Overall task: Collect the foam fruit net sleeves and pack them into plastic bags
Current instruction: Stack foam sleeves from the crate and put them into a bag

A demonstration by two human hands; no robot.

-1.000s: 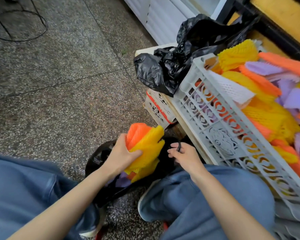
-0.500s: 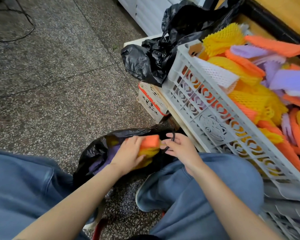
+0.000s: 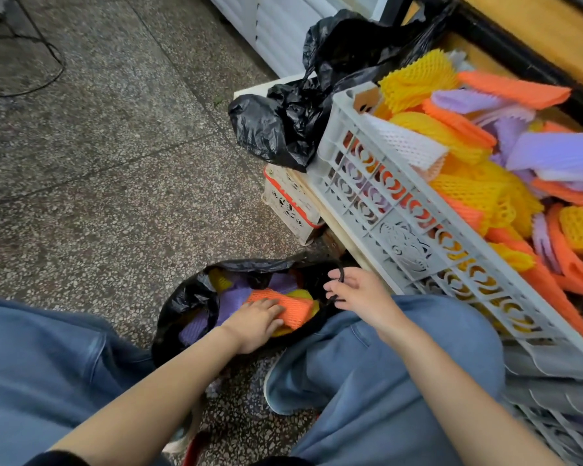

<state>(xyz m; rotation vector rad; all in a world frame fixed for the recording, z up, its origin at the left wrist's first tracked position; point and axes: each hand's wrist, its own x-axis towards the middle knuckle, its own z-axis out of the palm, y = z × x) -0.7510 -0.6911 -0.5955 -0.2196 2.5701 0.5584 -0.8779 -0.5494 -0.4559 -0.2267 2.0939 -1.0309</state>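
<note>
One orange foam sleeve point(image 3: 290, 306) lay flat on top of the load inside a black plastic bag point(image 3: 182, 302) on the speckled floor point(image 3: 115, 163), at the six o'clock side of the frame, between the seated person's knees. Its long axis ran roughly from nine o'clock to three o'clock, with the three o'clock end dipping slightly toward the person.

The left hand point(image 3: 254, 322) rested palm down on the sleeve's nine o'clock end, fingers point(image 3: 271, 306) nearly straight and spread across the netting, while the rest of the sleeve stuck out past the fingertips toward three o'clock. Whether the thumb was hooked under the near edge could not be told.

The right hand point(image 3: 359, 292), just at the bag's three o'clock rim, had its fingers loosely curled and pinched the bag's thin handle loop point(image 3: 341, 274), which held the mouth open. Purple and yellow sleeves showed inside the bag around and beneath the orange one.

At two o'clock from the bag, a white slatted crate point(image 3: 367, 210) stood heaped with many loose sleeves point(image 3: 468, 193) in orange, yellow, purple and white, pointing every way. A second, crumpled black bag point(image 3: 280, 129) sat against the crate's twelve o'clock corner, above a small crate with orange trim point(image 3: 288, 205).
</note>
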